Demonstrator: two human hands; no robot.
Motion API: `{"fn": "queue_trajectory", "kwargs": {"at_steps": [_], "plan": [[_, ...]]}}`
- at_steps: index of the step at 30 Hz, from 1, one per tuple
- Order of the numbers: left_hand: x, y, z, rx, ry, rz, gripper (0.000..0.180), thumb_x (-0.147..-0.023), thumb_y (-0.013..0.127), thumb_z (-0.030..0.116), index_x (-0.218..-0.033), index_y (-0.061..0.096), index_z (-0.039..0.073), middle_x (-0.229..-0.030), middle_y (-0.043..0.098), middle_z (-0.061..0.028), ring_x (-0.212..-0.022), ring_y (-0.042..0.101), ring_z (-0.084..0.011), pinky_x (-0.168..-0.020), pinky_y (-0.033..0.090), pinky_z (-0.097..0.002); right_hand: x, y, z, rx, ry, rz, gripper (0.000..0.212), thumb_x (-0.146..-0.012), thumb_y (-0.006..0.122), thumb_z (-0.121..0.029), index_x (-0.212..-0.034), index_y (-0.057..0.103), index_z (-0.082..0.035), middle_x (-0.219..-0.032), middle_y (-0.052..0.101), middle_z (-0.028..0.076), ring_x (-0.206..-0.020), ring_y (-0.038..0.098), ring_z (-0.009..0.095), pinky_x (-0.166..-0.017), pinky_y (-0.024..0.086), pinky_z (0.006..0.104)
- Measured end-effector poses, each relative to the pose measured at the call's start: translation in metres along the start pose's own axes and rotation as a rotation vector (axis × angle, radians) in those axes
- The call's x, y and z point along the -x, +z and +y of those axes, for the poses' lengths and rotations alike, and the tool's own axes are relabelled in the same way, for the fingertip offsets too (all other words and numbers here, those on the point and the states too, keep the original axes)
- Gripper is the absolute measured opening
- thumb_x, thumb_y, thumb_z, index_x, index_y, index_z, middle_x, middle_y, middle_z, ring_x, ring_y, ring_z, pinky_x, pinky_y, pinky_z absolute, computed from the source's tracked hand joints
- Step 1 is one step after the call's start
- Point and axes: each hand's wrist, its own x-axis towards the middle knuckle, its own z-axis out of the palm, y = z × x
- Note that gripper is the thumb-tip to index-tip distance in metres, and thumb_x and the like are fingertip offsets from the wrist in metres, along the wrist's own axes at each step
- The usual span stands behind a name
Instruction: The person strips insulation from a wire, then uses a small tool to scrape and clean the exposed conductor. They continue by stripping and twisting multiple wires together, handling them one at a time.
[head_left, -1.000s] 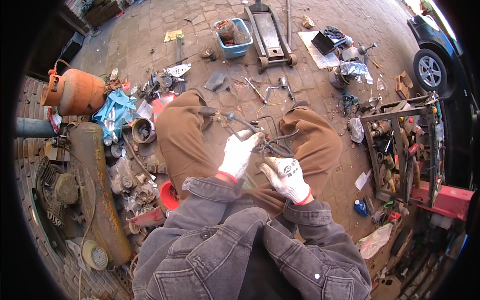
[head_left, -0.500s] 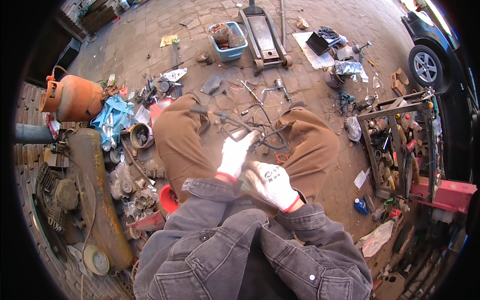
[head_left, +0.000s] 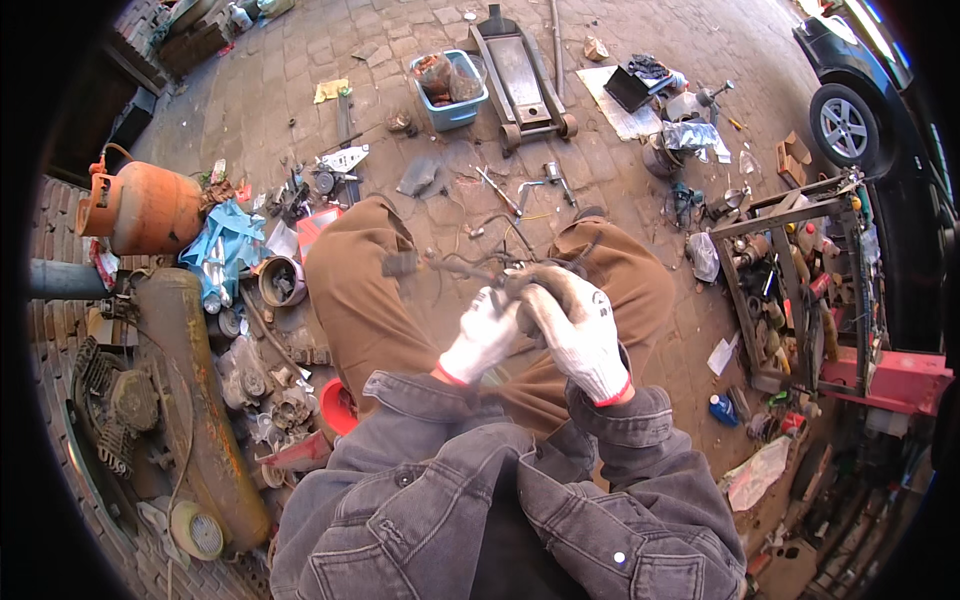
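Note:
Between my knees I hold a dark cable [head_left: 458, 267] that looks like a wiring harness, with a dark block-like end [head_left: 399, 263] sticking out to the left, blurred. My left hand [head_left: 484, 334], in a white glove with a red cuff, is closed round the cable from below. From the right my right hand [head_left: 574, 326], in a matching glove with greyed fingers, is curled over the cable close against the left. The fingers hide the part of the cable between them. Beyond the hands, a ratchet-like tool [head_left: 560, 182] and a thin rod [head_left: 497, 190] lie on the bricks.
A blue basin [head_left: 450, 112] of parts and a floor jack [head_left: 520, 90] stand ahead. At left are an orange gas cylinder [head_left: 155, 210], a rusty tank [head_left: 195, 400] and a red funnel-like container [head_left: 338, 402]. A metal rack [head_left: 790, 290] of tools and a parked car [head_left: 845, 120] are at right.
My right hand has moved up and forward, from beside my left wrist onto the cable. The left hand stays close to where it was, and the cable has shifted and turned, its end dropping lower.

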Motion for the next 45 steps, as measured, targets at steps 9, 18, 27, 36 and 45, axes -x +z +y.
{"fn": "queue_trajectory", "kwargs": {"at_steps": [9, 18, 27, 36, 45], "plan": [[-0.004, 0.017, -0.015, 0.774, -0.042, -0.097, 0.039, -0.096, 0.072, 0.028, -0.125, 0.057, 0.006, -0.100, 0.063, -0.0012, -0.084, 0.063, -0.0117, -0.068, 0.054, -0.0281, -0.015, 0.000, -0.011, -0.582, 0.398, 0.019, 0.026, -0.102, 0.060, -0.017, -0.116, 0.063, 0.004, -0.080, 0.066, 0.005, -0.063, 0.059, 0.008, -0.055, 0.047, 0.0215], [-0.037, 0.013, 0.049, 0.657, 0.129, -0.034, 0.048, -0.098, 0.067, 0.011, -0.141, 0.049, -0.001, -0.128, 0.063, -0.0079, -0.116, 0.060, -0.0163, -0.095, 0.053, -0.0318, -0.006, -0.042, 0.023, -0.736, 0.466, 0.295, 0.022, -0.101, 0.057, -0.015, -0.114, 0.068, 0.000, -0.100, 0.070, 0.008, -0.093, 0.063, 0.016, -0.086, 0.050, 0.0288], [-0.021, 0.007, 0.040, -0.113, 0.334, 0.052, 0.032, -0.092, 0.069, 0.022, -0.119, 0.069, 0.004, -0.097, 0.075, -0.0117, -0.095, 0.071, -0.0294, -0.086, 0.054, -0.0387, -0.002, -0.064, 0.060, -1.177, 0.461, 0.393, 0.028, -0.107, 0.049, -0.018, -0.120, 0.062, 0.003, -0.085, 0.059, 0.000, -0.073, 0.052, 0.009, -0.066, 0.044, 0.0237], [-0.009, 0.013, 0.028, 0.526, 0.040, 0.163, 0.039, -0.097, 0.072, 0.020, -0.123, 0.062, -0.007, -0.103, 0.076, -0.0109, -0.096, 0.072, -0.0179, -0.089, 0.055, -0.0304, 0.009, -0.069, 0.057, -1.517, 0.630, 0.386, 0.031, -0.109, 0.048, -0.026, -0.114, 0.060, 0.002, -0.064, 0.039, -0.008, -0.048, 0.031, 0.003, -0.041, 0.030, 0.0196], [-0.002, -0.025, 0.025, 0.105, 0.401, -0.128, 0.042, -0.098, 0.066, 0.024, -0.131, 0.064, -0.002, -0.104, 0.072, -0.0131, -0.094, 0.069, -0.0261, -0.084, 0.054, -0.0372, 0.022, -0.072, 0.067, -0.717, 0.689, 0.251, 0.028, -0.106, 0.054, -0.025, -0.111, 0.064, 0.000, -0.063, 0.044, -0.010, -0.047, 0.035, 0.001, -0.041, 0.029, 0.0183]]}}
